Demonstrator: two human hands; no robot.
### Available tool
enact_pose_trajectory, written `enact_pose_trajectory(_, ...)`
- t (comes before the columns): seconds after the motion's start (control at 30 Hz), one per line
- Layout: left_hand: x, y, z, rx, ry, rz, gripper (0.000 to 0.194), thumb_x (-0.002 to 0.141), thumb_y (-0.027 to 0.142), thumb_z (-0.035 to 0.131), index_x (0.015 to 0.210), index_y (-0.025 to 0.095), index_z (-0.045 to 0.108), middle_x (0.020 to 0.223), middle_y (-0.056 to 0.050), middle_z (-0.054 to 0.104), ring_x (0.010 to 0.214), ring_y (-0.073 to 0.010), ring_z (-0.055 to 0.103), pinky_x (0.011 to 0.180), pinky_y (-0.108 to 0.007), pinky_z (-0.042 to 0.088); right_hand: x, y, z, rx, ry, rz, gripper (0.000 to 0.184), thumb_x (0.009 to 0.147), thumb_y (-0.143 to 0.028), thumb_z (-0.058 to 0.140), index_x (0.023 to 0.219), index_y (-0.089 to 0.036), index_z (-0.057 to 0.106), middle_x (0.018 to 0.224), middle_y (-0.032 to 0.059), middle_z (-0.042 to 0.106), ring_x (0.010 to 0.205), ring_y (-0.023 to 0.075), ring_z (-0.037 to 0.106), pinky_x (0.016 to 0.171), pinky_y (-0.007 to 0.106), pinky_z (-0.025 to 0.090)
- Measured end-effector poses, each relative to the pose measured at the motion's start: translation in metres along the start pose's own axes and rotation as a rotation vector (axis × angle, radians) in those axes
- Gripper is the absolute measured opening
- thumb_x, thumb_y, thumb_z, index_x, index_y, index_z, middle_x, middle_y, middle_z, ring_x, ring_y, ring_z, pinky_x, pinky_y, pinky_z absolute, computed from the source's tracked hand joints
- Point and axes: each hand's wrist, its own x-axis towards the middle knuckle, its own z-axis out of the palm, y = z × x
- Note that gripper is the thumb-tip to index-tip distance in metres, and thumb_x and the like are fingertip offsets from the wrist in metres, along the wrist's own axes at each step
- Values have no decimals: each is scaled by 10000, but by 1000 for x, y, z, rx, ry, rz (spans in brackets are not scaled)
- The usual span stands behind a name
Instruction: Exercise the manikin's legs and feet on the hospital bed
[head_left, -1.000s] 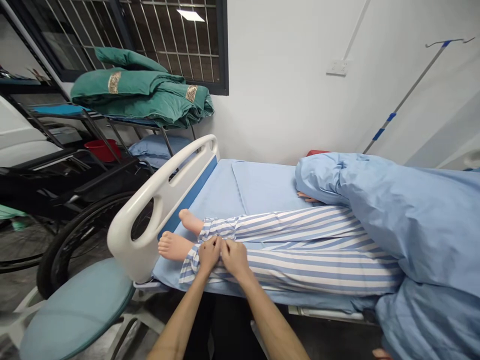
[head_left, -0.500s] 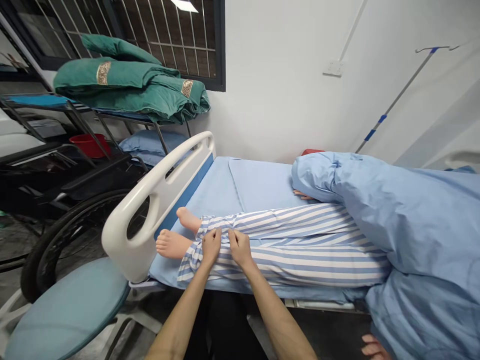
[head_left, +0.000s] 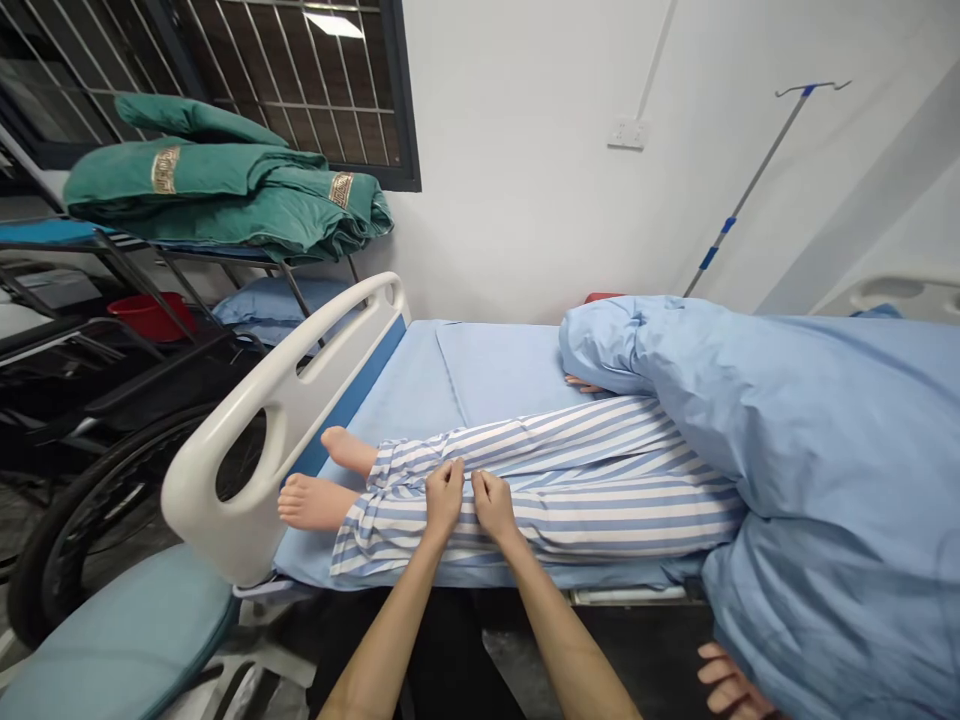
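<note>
The left hand (head_left: 444, 497) and right hand (head_left: 493, 505) rest just apart on the striped pyjama trousers (head_left: 570, 505), low in the middle of the frame; the fingers (head_left: 454, 476) bend down onto the cloth, though whether they pinch it I cannot tell; the bare manikin feet (head_left: 315, 502) lie near the white footboard (head_left: 225, 510); a blue quilt (head_left: 810, 430) covers the hospital bed at right, and another person's hand (head_left: 727, 680) shows at its lower edge.
</note>
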Motion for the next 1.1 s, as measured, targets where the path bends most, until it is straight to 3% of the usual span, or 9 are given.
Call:
enact_pose_trajectory(0.13, -9, 4, 17, 41, -70, 16, 385, 795, 446, 446, 507, 196, 394, 499, 41, 385, 533, -105, 369, 539, -235, 305, 0, 6, -18, 36, 17, -22, 407, 923, -389, 324, 560, -211, 369, 520, -34, 417, 517, 113, 389, 529, 247, 240)
enact_pose_trajectory(0.27, -13, 8, 29, 38, -58, -41, 405, 818, 444, 420, 497, 201, 368, 472, 47, 363, 500, -101, 356, 536, -236, 304, -1, 19, -35, -9, 68, 10, 428, 920, -422, 315, 545, -219, 347, 491, -43, 380, 497, 115, 370, 523, 247, 251)
enact_pose_trajectory(0.5, -19, 11, 53, 247, -74, 67, 392, 794, 415, 453, 491, 198, 332, 483, 50, 313, 518, -100, 323, 543, -241, 249, -4, 31, -62, 2, 92, 22, 421, 924, -408, 308, 554, -216, 374, 505, -38, 399, 508, 115, 388, 530, 242, 262)
enact_pose_trajectory(0.7, -23, 20, 75, 44, -80, -10, 395, 809, 441, 428, 504, 209, 330, 480, 54, 317, 501, -99, 321, 520, -235, 278, -9, 40, -84, -89, 68, 27, 402, 925, -384, 311, 571, -218, 405, 512, -27, 437, 515, 124, 414, 532, 245, 256)
enact_pose_trajectory(0.9, -32, 28, 106, 188, -198, 90, 404, 777, 440, 446, 471, 202, 334, 459, 52, 304, 501, -99, 316, 525, -242, 254, -11, 41, -117, -115, 148, -4, 419, 941, -392, 294, 582, -210, 412, 513, -31, 431, 504, 113, 396, 529, 238, 264)
enact_pose_trajectory(1.1, -41, 36, 130, 142, -252, 60, 404, 785, 469, 409, 489, 203, 343, 472, 48, 328, 509, -101, 331, 532, -246, 266, -19, 55, -140, -179, 116, -25, 401, 927, -332, 320, 570, -206, 453, 505, -18, 470, 503, 118, 427, 524, 249, 247)
